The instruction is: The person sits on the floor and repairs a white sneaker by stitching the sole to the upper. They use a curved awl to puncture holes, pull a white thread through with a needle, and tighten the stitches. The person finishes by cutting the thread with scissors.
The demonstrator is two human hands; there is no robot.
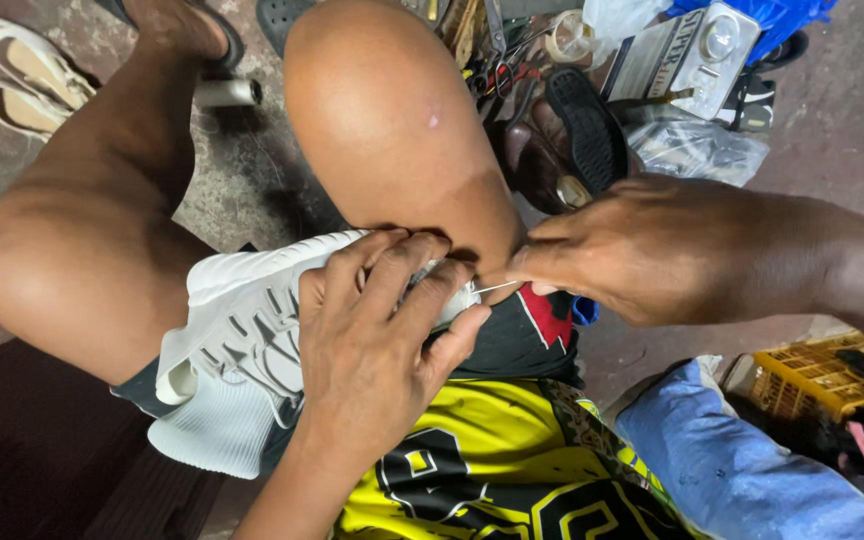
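Observation:
A white sneaker (242, 330) lies sole-up across my lap, wedged between my bare knees. My left hand (377, 330) wraps over its heel end and presses it down. My right hand (642, 250) is at the same end, fingertips pinched on a thin white thread (497, 287) that runs taut from the shoe to my fingers. Any needle is hidden between the fingers.
On the concrete floor ahead lie a black shoe (587, 130), scissors and small tools (497, 70), a box (692, 50) and plastic bags. White heeled shoes (22, 70) sit at the far left. A yellow crate (817, 375) and blue cloth (732, 460) are at my right.

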